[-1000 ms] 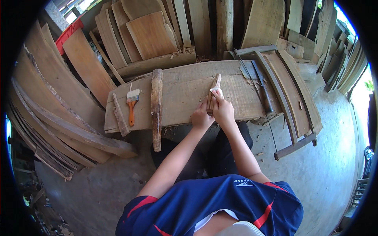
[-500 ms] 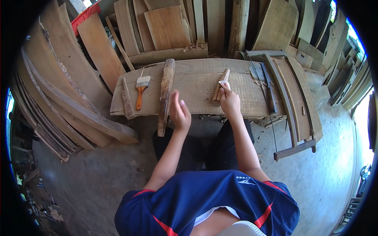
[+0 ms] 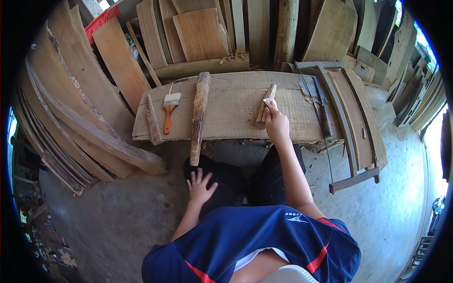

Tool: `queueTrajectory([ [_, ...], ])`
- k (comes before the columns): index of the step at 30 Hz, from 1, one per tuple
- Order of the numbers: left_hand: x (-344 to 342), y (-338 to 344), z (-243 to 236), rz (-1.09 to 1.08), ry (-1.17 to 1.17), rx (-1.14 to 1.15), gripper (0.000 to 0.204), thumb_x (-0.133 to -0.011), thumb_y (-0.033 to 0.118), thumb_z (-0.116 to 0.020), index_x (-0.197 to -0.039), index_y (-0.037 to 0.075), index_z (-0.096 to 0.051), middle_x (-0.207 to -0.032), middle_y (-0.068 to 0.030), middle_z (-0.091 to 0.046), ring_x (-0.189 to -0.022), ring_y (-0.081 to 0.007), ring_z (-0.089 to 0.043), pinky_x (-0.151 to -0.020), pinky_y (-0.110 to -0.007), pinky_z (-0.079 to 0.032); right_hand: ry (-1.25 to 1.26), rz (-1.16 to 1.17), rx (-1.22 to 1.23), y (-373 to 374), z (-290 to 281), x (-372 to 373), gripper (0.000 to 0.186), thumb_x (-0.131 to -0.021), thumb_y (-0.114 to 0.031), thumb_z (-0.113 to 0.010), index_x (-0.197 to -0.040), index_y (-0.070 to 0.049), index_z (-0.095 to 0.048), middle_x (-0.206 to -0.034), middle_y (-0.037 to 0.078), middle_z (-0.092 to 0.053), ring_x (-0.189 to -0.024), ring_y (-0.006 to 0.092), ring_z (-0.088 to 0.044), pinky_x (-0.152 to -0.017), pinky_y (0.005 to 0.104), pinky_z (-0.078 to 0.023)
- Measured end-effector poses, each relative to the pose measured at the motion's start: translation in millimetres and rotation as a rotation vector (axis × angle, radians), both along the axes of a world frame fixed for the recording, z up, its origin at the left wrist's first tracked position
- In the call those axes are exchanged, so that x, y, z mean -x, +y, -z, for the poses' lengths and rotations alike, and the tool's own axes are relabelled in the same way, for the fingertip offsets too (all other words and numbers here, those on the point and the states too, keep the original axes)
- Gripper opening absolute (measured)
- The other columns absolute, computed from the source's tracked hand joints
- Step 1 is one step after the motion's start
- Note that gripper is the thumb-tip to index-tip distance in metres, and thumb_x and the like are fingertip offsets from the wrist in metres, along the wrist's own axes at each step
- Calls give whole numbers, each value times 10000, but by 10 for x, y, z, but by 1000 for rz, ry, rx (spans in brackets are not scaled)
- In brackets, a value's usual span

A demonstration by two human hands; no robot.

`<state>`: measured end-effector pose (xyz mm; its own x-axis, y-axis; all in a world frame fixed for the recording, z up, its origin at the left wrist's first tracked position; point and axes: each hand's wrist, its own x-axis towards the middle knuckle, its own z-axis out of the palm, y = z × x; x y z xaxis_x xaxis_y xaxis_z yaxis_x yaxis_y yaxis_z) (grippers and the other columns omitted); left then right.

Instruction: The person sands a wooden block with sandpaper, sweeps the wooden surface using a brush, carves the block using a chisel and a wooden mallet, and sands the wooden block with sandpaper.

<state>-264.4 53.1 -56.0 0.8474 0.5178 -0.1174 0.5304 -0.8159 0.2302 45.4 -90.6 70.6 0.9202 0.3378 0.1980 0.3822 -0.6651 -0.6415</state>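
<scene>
Two hands are in view, and they do different work. The right hand [image 3: 276,123] is stretched forward onto the wide plank [image 3: 236,111] and closes around the lower end of a short wooden stick [image 3: 265,106], with a small white piece [image 3: 269,102], maybe paper or cloth, pressed between the fingers and the wood. The stick lies flat on the plank, a little right of its middle, pointing away from the person, so the plank serves as a low bench for it. The left hand [image 3: 200,185] holds nothing: its fingers are spread and it rests on the dark trouser knee [image 3: 222,177], probably to support the body while the person leans forward.

Left of the stick, a long rough wooden piece [image 3: 198,115] lies across the plank and hangs over its near edge. Further left is a paintbrush [image 3: 170,109] with an orange handle, well apart from both hands, and a thin wooden strip [image 3: 153,125] beside it. On the right end of the plank lie curved wooden pieces [image 3: 351,120] and a dark metal tool [image 3: 323,111]. Many boards [image 3: 94,108] lean all around on the concrete floor [image 3: 118,217].
</scene>
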Motion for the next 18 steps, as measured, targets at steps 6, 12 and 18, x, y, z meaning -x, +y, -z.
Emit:
queueTrajectory([
  [6,300,541,491,-694,-20,296,658,-843,475,-522,-1286,-1,-420,-1358,-236,-367,-1257,-353,-368,-1016,-437,-318,-38,-42,-49,48,-63,39,297,-877,-246,-484,-1125,-135,-604,-1139,130,-575,-804,369,-617,-735,430,-504],
  [12,-197,4,-2037,400,-116,1588,645,-906,494,-409,-1229,-60,-472,-1213,-204,-536,-1152,-264,-504,-965,-335,-388,-85,-8,-22,7,177,-11,294,-876,-259,-490,-1127,-157,-604,-1094,136,-597,-764,364,-622,-703,441,-507],
  [18,-405,-281,-3497,1198,-1204,837,813,-860,674,-236,-1202,-8,-515,-1135,-256,-561,-991,-464,-549,-826,-404,-476,-125,-6,-5,41,50,-8,276,-867,-245,-498,-1083,-133,-627,-1021,151,-620,-706,364,-624,-659,446,-511],
])
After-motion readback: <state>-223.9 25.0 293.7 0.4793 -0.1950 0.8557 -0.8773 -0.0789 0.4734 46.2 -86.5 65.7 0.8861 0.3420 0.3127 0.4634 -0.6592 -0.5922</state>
